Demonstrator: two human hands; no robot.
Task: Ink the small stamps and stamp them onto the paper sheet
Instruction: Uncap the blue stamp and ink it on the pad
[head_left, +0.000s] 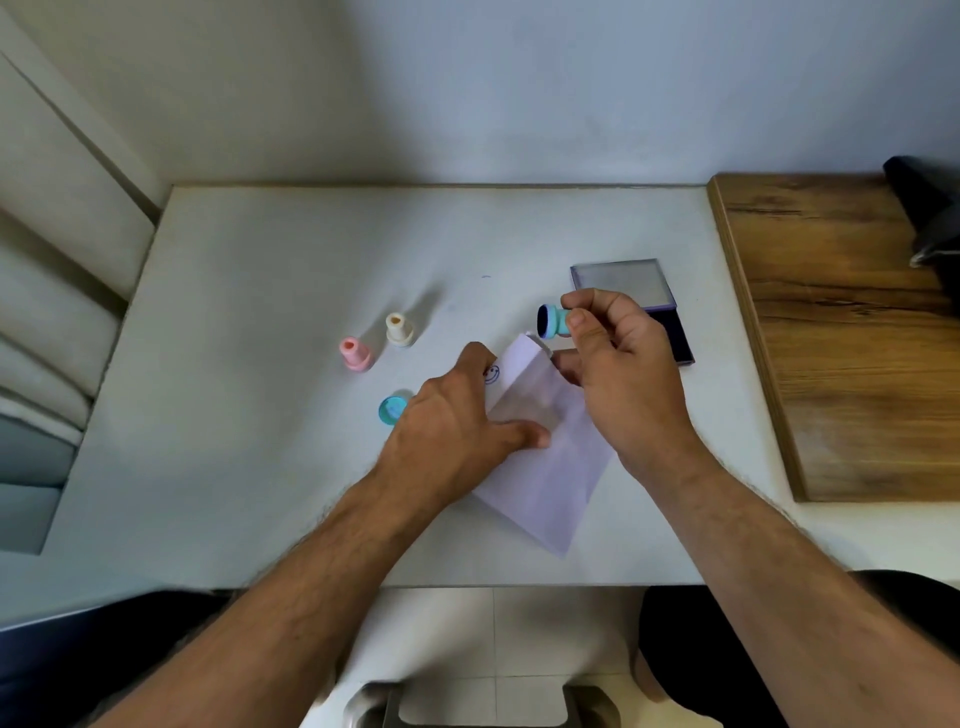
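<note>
Both forearms reach in from the near edge of the white worktop (260, 291). Nearest, the left hand (457, 415) lies with straight fingers flat on the folded paper sheet (545, 467), probably pinning it so it cannot slide or spring up at its creases; a smiley print (491, 374) already shows by its fingertips. Just beyond, the right hand (618, 364) has its grip pinched round the teal stamp (553, 321), lifted above the sheet's far corner with its dark inked face turned leftward, seemingly ready for pressing down. A teal cap (392, 409) lies left of the sheet. Farther left stand the pink stamp (356, 355) and cream stamp (399, 330), within easy reach. Behind the right hand sits the open ink pad (675, 332).
</note>
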